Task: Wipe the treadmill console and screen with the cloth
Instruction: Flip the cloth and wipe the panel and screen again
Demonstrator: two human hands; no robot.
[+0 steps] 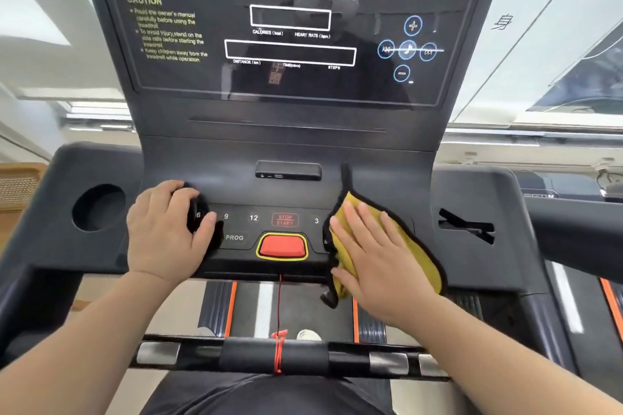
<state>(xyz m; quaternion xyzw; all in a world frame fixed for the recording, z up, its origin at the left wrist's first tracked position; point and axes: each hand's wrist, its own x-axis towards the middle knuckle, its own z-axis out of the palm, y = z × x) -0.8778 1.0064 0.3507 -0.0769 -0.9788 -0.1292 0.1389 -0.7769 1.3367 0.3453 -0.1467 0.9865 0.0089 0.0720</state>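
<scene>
A right hand (374, 259) presses a yellow cloth (416, 253) flat under straight fingers (357, 222) at the right end of the console (236, 178) button row (253, 218), the dark screen (290, 27) rising straight above and beyond it, while the left hand (161, 232) sits curled at the left end, its hold unclear

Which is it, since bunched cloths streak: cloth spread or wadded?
Mostly spread: the cloth lies flat on the console under the open right hand.
</scene>
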